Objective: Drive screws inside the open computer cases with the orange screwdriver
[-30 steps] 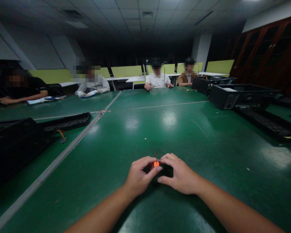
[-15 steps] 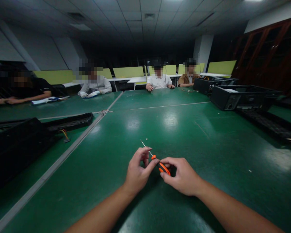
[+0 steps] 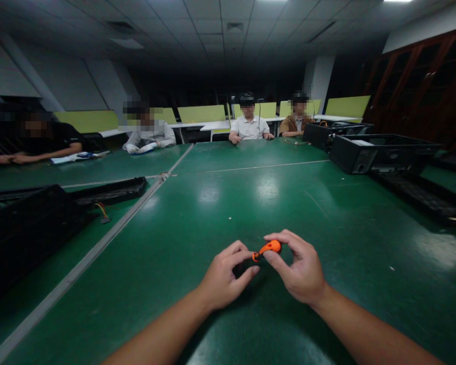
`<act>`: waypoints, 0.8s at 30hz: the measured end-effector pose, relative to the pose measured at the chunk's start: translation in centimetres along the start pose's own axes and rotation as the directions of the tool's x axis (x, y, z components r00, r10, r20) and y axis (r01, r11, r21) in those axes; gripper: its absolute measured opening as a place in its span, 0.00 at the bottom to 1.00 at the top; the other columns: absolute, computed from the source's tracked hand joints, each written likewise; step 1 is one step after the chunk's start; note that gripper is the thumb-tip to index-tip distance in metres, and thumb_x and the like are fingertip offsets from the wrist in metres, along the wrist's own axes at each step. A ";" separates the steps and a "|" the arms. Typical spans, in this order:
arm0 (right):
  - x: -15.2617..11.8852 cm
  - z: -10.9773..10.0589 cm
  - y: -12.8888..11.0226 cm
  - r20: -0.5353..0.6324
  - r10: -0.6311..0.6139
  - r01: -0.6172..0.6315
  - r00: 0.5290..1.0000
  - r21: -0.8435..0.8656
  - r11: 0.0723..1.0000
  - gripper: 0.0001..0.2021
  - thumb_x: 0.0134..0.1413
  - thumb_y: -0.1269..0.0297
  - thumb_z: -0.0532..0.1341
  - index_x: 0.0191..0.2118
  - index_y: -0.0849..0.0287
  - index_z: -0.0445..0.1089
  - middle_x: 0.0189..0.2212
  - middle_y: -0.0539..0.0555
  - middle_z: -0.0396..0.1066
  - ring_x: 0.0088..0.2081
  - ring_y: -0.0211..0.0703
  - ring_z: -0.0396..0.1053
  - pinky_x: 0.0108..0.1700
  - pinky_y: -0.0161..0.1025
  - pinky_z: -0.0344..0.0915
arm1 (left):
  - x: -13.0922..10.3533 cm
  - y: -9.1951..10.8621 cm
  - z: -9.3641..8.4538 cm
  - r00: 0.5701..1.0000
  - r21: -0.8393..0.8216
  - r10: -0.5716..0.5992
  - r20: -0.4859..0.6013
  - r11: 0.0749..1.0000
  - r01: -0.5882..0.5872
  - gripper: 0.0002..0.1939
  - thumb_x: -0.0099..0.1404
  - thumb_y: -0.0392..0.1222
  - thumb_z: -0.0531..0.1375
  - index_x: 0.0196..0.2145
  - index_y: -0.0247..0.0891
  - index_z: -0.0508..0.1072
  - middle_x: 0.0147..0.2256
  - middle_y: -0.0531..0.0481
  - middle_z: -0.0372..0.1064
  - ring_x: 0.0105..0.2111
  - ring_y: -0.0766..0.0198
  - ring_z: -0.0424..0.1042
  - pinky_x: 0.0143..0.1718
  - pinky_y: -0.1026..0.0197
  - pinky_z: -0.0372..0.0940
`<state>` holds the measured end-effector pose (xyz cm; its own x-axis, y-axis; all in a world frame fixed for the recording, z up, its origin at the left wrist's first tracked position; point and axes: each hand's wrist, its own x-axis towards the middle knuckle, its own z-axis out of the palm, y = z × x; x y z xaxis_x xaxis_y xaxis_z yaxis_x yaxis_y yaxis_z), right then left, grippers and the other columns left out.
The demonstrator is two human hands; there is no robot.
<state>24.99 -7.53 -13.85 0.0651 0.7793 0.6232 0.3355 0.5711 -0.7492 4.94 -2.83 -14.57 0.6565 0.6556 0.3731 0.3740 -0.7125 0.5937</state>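
An orange-and-black screwdriver (image 3: 272,246) is held above the green tabletop, its rounded orange handle end up and to the right. My right hand (image 3: 302,266) is closed on that handle, with the thumb below and the fingers on top. My left hand (image 3: 228,276) is just to the left, its fingertips at the screwdriver's orange collar. Between the left thumb and forefinger there is a gap, so that hand looks open around the tool. The metal shaft is hidden behind the left hand.
Dark computer cases stand at the right (image 3: 380,152), with a black panel (image 3: 421,192) beside them. Another black case (image 3: 30,228) lies at the left, and a coloured cable connector (image 3: 105,218) sticks out near it. Several people sit across the green table (image 3: 197,213).
The screwdriver has been turned: its shaft pointed away to the upper left before and is now hidden. My right hand has risen and swung over, and my left fingers have shifted right.
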 end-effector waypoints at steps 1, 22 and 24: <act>0.0 0.0 0.2 -0.011 0.016 -0.016 1.000 0.017 1.000 0.08 0.59 0.63 0.64 0.44 0.55 0.74 0.35 0.53 0.73 0.37 0.45 0.70 0.42 0.41 0.64 | -0.1 0.1 -0.1 0.999 0.011 0.043 0.024 0.999 -0.044 0.12 0.66 0.45 0.59 0.43 0.37 0.76 0.35 0.46 0.66 0.35 0.61 0.67 0.36 0.59 0.65; 0.0 0.9 0.8 0.504 0.199 -0.142 0.840 -0.150 0.978 0.12 0.53 0.60 0.65 0.24 0.59 0.68 0.21 0.47 0.62 0.24 0.37 0.58 0.28 0.35 0.53 | -0.8 -0.1 0.0 0.978 0.033 0.191 -0.089 0.982 -0.188 0.28 0.70 0.41 0.52 0.66 0.47 0.56 0.58 0.40 0.57 0.58 0.50 0.62 0.57 0.48 0.62; 0.2 1.0 0.4 0.479 0.187 -0.160 0.858 -0.097 0.982 0.07 0.53 0.63 0.64 0.28 0.59 0.68 0.25 0.48 0.64 0.28 0.39 0.61 0.32 0.36 0.56 | -0.6 -0.4 -0.3 0.980 -0.006 0.186 -0.072 0.982 -0.187 0.27 0.71 0.44 0.53 0.66 0.46 0.56 0.57 0.40 0.58 0.57 0.50 0.62 0.57 0.47 0.63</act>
<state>24.19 -6.85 -14.24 -0.3312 0.8988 0.2871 0.4099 0.4111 -0.8143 4.18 -2.87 -14.81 0.6654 0.5281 0.5276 0.2406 -0.8207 0.5182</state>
